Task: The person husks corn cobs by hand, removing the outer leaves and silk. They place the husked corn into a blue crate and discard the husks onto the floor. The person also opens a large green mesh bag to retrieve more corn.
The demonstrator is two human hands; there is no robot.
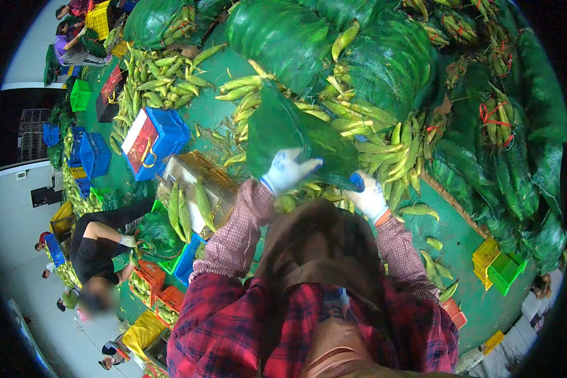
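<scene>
Pinching the edge of a floppy green mesh sack (280, 120), the right hand (370, 196) has its blue-tipped glove fingers pressed together at the sack's lower right corner. Left hand (290, 170), also in a white-and-blue glove, is up against the near side with fingers kinda spread, one poking off to the right; can't tell if it's actually gripping any mesh. Sack's straight out in front of the wearer's red plaid shirt (214, 321), over a bunch of husk-on corn ears (384, 157). Just left of that, a few more ears lie across a white-topped box (186, 189), with a blue crate (170, 132) beyond it. Off to the left a co-worker in black (97, 242) is bent over another mesh bag (160, 234). Over on the right there's a yellow basket (484, 259) touching a green basket (505, 272). Past the hands it's big stuffed mesh sacks (280, 31), plus a corn bundle tied with red string (498, 120), and way up top left somebody in purple (72, 47) near a yellow crate (98, 20).
</scene>
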